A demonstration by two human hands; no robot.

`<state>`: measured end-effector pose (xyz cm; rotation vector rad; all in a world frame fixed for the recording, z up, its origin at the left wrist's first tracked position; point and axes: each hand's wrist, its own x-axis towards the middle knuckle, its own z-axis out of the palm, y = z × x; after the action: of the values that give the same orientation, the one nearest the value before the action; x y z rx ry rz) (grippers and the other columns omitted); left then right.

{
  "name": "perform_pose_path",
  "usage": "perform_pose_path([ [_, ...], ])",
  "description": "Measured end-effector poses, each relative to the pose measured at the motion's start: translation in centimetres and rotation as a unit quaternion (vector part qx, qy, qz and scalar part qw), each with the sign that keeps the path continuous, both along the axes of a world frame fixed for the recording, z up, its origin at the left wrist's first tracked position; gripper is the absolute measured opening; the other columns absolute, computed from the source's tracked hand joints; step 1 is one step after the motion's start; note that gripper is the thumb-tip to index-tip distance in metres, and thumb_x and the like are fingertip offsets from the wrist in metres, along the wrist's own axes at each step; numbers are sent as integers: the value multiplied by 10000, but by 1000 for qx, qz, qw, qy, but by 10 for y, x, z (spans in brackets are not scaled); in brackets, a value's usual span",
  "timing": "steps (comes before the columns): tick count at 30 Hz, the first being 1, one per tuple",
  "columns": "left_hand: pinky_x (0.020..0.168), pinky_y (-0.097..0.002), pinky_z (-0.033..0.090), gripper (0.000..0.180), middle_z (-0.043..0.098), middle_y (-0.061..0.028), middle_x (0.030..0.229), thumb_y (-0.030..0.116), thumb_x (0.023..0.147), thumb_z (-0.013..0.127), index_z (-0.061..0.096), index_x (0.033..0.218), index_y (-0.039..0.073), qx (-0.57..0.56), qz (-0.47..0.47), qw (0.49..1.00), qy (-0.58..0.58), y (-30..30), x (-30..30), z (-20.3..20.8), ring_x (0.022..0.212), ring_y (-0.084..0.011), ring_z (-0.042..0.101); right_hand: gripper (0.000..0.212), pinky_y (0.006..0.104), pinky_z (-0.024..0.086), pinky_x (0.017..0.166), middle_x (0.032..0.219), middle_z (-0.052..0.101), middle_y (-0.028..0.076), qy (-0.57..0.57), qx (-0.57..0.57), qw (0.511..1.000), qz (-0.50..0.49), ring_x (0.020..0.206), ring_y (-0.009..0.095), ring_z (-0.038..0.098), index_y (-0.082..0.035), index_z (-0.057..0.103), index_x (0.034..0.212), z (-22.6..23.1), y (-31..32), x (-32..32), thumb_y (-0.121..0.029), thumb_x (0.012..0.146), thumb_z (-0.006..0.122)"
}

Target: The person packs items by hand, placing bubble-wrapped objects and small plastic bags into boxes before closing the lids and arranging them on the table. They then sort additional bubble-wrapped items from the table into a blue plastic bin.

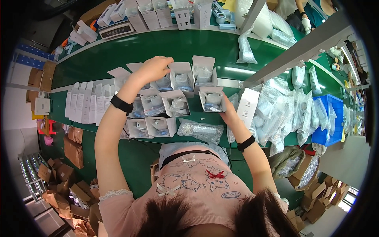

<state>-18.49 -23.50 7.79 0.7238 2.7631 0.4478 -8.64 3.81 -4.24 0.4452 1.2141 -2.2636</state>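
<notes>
Boxes (pixel 180 67) left; packet pile (pixel 279 115) right

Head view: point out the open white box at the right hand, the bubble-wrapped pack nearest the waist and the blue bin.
Open white box (pixel 210 89), head view: far edge.
Bubble-wrapped pack (pixel 200 130), head view: middle of its wrapping.
Blue bin (pixel 337 116), head view: right wall.

white box (pixel 211 89) | open-topped | wrapped contents (pixel 213 98) inside | right of open boxes (pixel 173 94)

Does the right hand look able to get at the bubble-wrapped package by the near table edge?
Probably yes: the right hand is close by and nothing seems to cover the bubble-wrapped package, though that hand may first have to leave the open white box it touches.
</notes>
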Motion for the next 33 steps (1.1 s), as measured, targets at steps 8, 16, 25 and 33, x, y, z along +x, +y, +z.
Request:
perform_pose_path([
  [8,877,-377,364,478,432,-144,1191,170,714,611,446,1149,57,-56,8,989,136,1,92,93,1069,-323,425,451,336,373,877,1128,517,63,-52,40,997,33,1025,180,495,-77,437,1170,7,-26,-5,-406,871,366],
  [16,861,-400,375,550,432,-154,1170,174,670,646,437,1164,53,67,-97,993,-1,8,205,136,1036,-334,449,539,441,310,908,1169,483,80,-74,-38,993,78,1090,217,441,-96,409,1204,7,-4,-12,-486,844,314],
  [25,927,-368,326,395,390,-176,1209,153,758,568,460,1114,24,240,-75,944,-213,82,226,-36,1116,-325,386,689,462,253,939,1283,342,90,-182,40,975,120,1186,300,284,-95,297,1279,-25,-17,-3,-566,783,374],
  [33,907,-411,325,495,358,-207,1199,199,714,629,436,1134,19,-29,-52,998,19,113,221,-147,1122,-359,341,764,365,425,777,1242,322,224,268,645,702,137,982,359,470,-65,257,1281,39,67,16,-349,683,638],
])
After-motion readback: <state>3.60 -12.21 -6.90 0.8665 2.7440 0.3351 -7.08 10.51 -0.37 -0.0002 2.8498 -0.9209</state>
